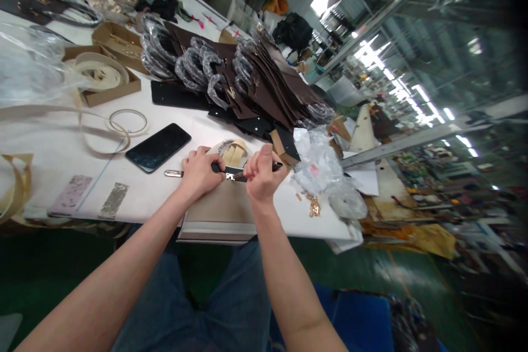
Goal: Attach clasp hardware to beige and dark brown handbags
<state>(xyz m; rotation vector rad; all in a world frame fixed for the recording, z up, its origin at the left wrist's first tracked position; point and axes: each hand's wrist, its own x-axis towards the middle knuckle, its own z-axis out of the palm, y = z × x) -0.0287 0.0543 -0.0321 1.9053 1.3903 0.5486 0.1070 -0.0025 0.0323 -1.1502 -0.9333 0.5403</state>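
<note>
My left hand (202, 171) is pinched on a black strap (216, 168), holding it down over a brown board (223, 203) at the table's front edge. A small silver metal fitting (230, 176) sits on the strap between my two hands. My right hand (264, 175) is wrapped round a slim dark-handled tool (277, 166), whose thin tip points left to the fitting; its exact kind is hard to make out. A narrow piece with a shiny rounded end (173, 174) sticks out left of my left hand. Just behind my hands lies a cream tape roll (234, 153).
A black phone (159, 147) lies to the left, near a ring-shaped roll (127, 121). Brown leather pieces with plastic-wrapped handles (264, 77) are stacked behind. Small gold-coloured parts (314, 207) and crumpled clear plastic (317, 162) lie right. A cardboard box (111, 91) stands back left.
</note>
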